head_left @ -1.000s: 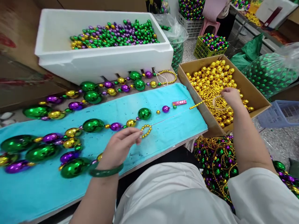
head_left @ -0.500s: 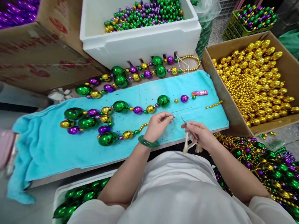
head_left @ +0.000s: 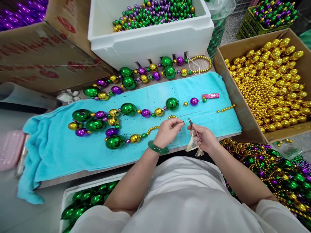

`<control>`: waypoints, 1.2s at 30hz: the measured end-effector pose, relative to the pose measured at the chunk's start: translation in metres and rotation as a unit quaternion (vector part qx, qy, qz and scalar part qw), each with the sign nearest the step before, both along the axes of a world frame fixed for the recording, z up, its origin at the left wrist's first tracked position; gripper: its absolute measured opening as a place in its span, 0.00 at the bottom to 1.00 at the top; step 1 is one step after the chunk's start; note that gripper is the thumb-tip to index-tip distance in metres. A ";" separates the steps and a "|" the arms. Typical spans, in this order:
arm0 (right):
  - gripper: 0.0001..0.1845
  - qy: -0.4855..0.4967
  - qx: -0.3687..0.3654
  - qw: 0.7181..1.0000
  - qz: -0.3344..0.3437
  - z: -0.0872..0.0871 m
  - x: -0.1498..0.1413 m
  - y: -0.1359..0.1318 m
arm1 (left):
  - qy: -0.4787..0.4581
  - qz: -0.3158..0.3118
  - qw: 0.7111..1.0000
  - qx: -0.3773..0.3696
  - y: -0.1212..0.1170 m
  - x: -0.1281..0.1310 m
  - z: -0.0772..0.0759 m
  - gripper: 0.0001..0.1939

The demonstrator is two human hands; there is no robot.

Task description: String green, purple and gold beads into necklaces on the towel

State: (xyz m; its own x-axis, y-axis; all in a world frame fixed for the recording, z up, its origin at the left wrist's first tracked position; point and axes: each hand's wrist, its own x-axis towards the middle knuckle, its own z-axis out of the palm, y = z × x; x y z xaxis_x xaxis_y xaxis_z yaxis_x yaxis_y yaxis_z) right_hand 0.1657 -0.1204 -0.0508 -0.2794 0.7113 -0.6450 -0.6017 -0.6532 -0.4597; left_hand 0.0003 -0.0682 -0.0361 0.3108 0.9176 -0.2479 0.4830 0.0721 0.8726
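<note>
My left hand [head_left: 170, 128], with a green bangle at its wrist, pinches a thin pale thread above the towel. Just to its right, my right hand [head_left: 203, 137] grips small scissors [head_left: 190, 121], blades pointing up at the thread; cream strips hang around their handles. A strand of green, purple and gold beads [head_left: 128, 109] lies looped on the turquoise towel [head_left: 87, 158], its small gold beads running behind my left hand. A needle-like thin rod [head_left: 189, 114] rests beyond my fingers. Farther right are a pink tag [head_left: 210, 96] and a short row of gold beads [head_left: 225, 108].
A white foam box [head_left: 150, 42] of small beads stands behind the towel, with a finished-looking bead strand [head_left: 169, 72] before it. To the right is a cardboard box [head_left: 240, 110] of gold beads. Bead necklaces [head_left: 272, 174] are heaped below; a marked carton [head_left: 48, 55] stands left.
My right hand has come from the gold bead box to beside my left hand and now holds scissors. The blades have moved closer to the thread. The view has swung right, then slightly left.
</note>
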 end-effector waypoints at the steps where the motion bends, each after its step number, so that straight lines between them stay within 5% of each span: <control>1: 0.19 -0.005 -0.002 1.000 0.001 -0.001 0.000 0.000 | 0.010 -0.004 1.000 0.008 0.000 0.000 0.000 0.12; 17: 0.20 -0.057 0.003 0.998 -0.005 -0.003 -0.003 0.001 | 0.077 -0.040 0.995 0.050 0.000 0.004 0.001 0.09; 36: 0.24 -0.106 0.002 0.994 0.021 -0.008 -0.005 0.002 | 0.060 0.007 0.997 0.055 -0.002 0.010 0.000 0.12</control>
State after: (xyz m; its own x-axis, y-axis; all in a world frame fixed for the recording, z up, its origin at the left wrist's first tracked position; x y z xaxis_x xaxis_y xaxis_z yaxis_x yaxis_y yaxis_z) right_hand 0.1603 -0.1185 -0.0585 -0.1663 0.7052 -0.6893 -0.4630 -0.6730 -0.5768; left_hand 0.0099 -0.0704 -0.0359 0.2728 0.9451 -0.1800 0.5837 -0.0139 0.8119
